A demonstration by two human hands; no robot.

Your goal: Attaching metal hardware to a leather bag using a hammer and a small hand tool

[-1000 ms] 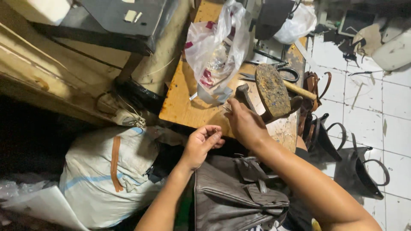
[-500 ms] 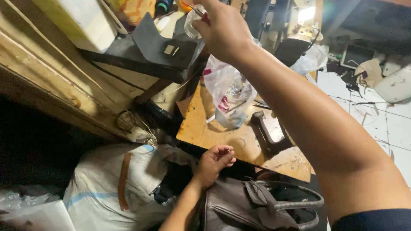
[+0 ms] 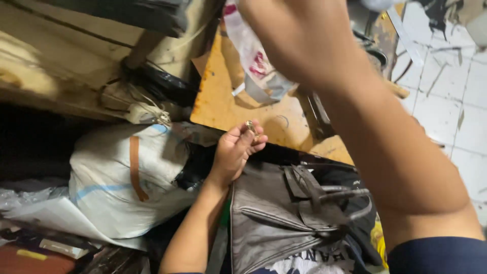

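Left hand (image 3: 234, 151) pinches small brass ring (image 3: 250, 126).

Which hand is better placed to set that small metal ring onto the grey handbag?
Left, probably. The left hand already pinches the small metal ring just above the grey handbag; the right hand is raised high, away from it.

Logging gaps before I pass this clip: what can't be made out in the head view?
- Right hand: blurred, close to the lens; its fingers run off the top edge, so any grasp is unclear.
- Small brass-coloured metal ring in the left hand: too small to identify.
- Grey leather handbag: right side hidden behind the right forearm.
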